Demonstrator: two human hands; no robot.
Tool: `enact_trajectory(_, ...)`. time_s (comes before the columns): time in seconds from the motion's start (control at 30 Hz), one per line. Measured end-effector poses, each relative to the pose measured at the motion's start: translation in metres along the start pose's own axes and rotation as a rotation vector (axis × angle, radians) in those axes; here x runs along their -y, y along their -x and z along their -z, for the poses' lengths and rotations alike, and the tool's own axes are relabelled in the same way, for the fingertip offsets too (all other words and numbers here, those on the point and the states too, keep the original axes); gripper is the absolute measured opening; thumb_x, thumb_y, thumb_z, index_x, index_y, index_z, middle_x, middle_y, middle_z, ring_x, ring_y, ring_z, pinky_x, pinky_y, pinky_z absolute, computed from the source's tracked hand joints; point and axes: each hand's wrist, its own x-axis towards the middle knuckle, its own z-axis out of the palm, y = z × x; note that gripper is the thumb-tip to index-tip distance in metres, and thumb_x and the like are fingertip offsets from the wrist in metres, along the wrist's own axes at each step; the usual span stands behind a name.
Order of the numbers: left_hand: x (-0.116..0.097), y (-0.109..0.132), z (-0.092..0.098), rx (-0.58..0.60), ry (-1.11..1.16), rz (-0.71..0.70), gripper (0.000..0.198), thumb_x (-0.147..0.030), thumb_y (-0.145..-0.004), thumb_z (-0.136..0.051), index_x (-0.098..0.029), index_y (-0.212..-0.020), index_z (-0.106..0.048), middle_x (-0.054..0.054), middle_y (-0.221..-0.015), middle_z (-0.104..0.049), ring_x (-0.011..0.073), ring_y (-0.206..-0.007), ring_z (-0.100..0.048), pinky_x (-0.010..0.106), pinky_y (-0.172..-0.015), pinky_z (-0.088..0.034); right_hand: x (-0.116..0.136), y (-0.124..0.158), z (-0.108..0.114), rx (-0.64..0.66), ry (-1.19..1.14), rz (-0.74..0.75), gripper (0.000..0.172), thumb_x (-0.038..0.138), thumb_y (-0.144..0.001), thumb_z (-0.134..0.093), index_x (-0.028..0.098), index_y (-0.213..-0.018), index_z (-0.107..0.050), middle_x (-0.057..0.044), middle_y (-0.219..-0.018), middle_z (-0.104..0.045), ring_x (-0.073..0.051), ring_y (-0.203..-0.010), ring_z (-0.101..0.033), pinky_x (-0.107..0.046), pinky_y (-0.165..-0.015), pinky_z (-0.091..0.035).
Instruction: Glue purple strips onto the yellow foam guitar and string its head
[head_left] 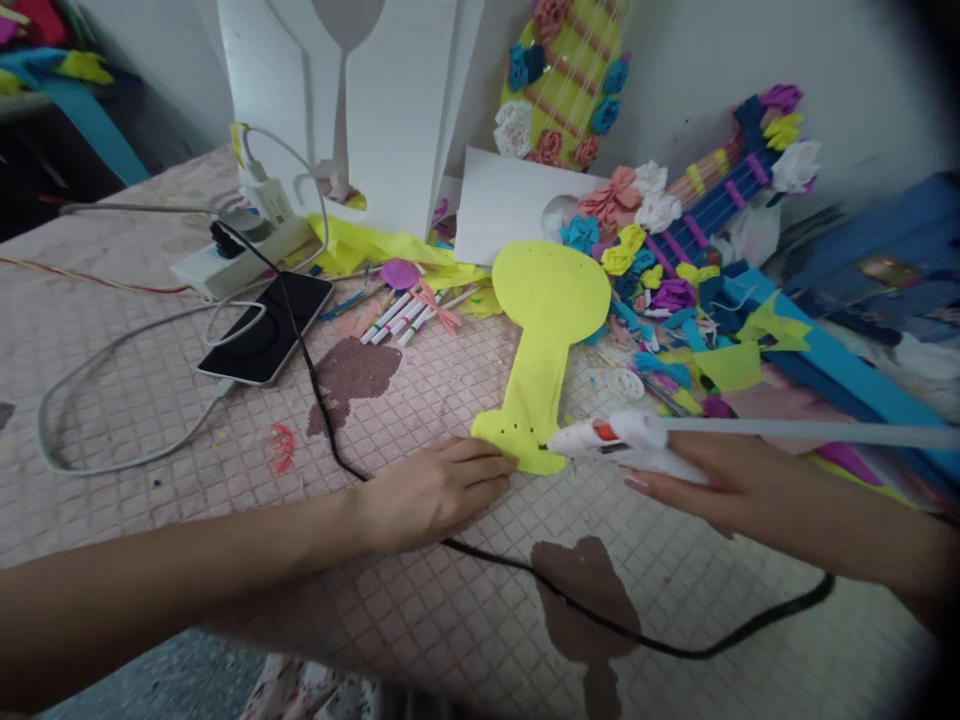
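A yellow guitar-shaped paper cutout point(540, 350) lies on the table, its wide round end away from me, with small dark dots near both ends. My left hand point(442, 490) lies flat with its fingers on the cutout's near left edge. In my right hand point(697, 485) is a white hot glue gun point(637, 440), a long glue stick jutting from its back. The gun's nozzle points left and meets or hovers just over the near end of the cutout, beside the dots; contact cannot be made out.
A black cable point(517, 565) crosses the table below my hands. To the left lie a phone point(266, 328) on a charging cord and a power strip point(240, 250). Several markers point(401, 315), paper scraps point(675, 350) and decorated paper guitars point(574, 75) stand or lie behind.
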Motion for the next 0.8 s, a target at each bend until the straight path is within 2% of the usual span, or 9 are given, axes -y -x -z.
enact_trajectory(0.1, 0.000, 0.000, 0.000, 0.001, 0.000, -0.009, 0.022, -0.014, -0.093, -0.043, -0.008, -0.106, -0.061, 0.014, -0.123, -0.062, 0.0209, -0.120, -0.052, 0.034, -0.104, -0.046, -0.011, 0.011, 0.013, 0.022, 0.021, -0.060, 0.049, 0.060, -0.084, -0.047, 0.024, -0.051, -0.053, -0.001, -0.045, -0.052, -0.016, -0.043, -0.050, -0.030, -0.045, -0.043)
enact_trajectory(0.17, 0.000, 0.000, 0.000, 0.000, -0.007, -0.012, 0.022, -0.015, -0.093, -0.044, -0.008, -0.106, -0.061, 0.014, -0.123, -0.062, 0.0212, -0.120, -0.052, 0.034, -0.103, -0.046, -0.017, 0.014, 0.014, 0.005, 0.000, -0.097, 0.055, 0.062, -0.085, -0.044, 0.024, -0.044, -0.046, -0.001, -0.040, -0.047, -0.015, -0.040, -0.046, -0.030, -0.043, -0.040)
enact_trajectory(0.27, 0.000, 0.001, 0.000, -0.007, -0.026, -0.026, 0.022, -0.014, -0.093, -0.044, -0.007, -0.107, -0.061, 0.014, -0.124, -0.061, 0.0225, -0.121, -0.052, 0.035, -0.102, -0.047, -0.015, 0.010, 0.004, 0.030, -0.064, -0.116, 0.051, 0.061, -0.085, -0.045, 0.023, -0.050, -0.049, 0.000, -0.044, -0.050, -0.015, -0.044, -0.049, -0.028, -0.044, -0.041)
enact_trajectory(0.4, 0.001, 0.002, 0.000, -0.009, -0.034, -0.045, 0.021, -0.014, -0.093, -0.045, -0.006, -0.105, -0.061, 0.015, -0.123, -0.062, 0.0225, -0.121, -0.052, 0.035, -0.104, -0.046, 0.002, -0.005, -0.010, 0.091, -0.070, -0.037, 0.037, 0.052, -0.087, -0.049, 0.023, -0.068, -0.060, 0.004, -0.043, -0.048, -0.014, -0.042, -0.049, -0.027, -0.045, -0.040)
enact_trajectory(0.47, 0.001, 0.002, 0.000, -0.007, -0.032, -0.043, 0.021, -0.014, -0.093, -0.045, -0.007, -0.103, -0.062, 0.015, -0.122, -0.063, 0.0220, -0.120, -0.053, 0.035, -0.104, -0.046, 0.011, -0.013, -0.012, 0.095, -0.054, 0.024, 0.031, 0.050, -0.088, -0.049, 0.023, -0.087, -0.065, 0.003, -0.050, -0.056, -0.016, -0.047, -0.054, -0.027, -0.049, -0.044)
enact_trajectory(0.57, 0.001, 0.002, 0.000, -0.003, -0.027, -0.039, 0.021, -0.014, -0.093, -0.044, -0.007, -0.102, -0.062, 0.015, -0.120, -0.063, 0.0219, -0.119, -0.054, 0.035, -0.104, -0.046, 0.017, -0.021, -0.013, 0.109, -0.053, 0.111, 0.035, 0.046, -0.089, -0.048, 0.024, -0.113, -0.061, -0.002, -0.082, -0.070, -0.021, -0.073, -0.065, -0.032, -0.067, -0.051)
enact_trajectory(0.67, 0.001, 0.001, 0.001, -0.005, -0.024, -0.037, 0.022, -0.014, -0.094, -0.044, -0.006, -0.102, -0.062, 0.015, -0.121, -0.063, 0.0221, -0.119, -0.053, 0.034, -0.103, -0.047, 0.017, -0.026, -0.014, 0.121, -0.050, 0.144, 0.038, 0.044, -0.089, -0.048, 0.024, -0.121, -0.059, -0.005, -0.106, -0.070, -0.025, -0.095, -0.064, -0.036, -0.081, -0.051)
enact_trajectory(0.8, 0.001, 0.001, 0.001, -0.005, -0.031, -0.034, 0.022, -0.014, -0.094, -0.043, -0.007, -0.102, -0.063, 0.014, -0.120, -0.063, 0.0218, -0.119, -0.053, 0.034, -0.103, -0.047, 0.018, -0.030, -0.015, 0.134, -0.034, 0.141, 0.042, 0.042, -0.089, -0.048, 0.025, -0.126, -0.057, -0.007, -0.113, -0.068, -0.027, -0.102, -0.063, -0.040, -0.086, -0.050)
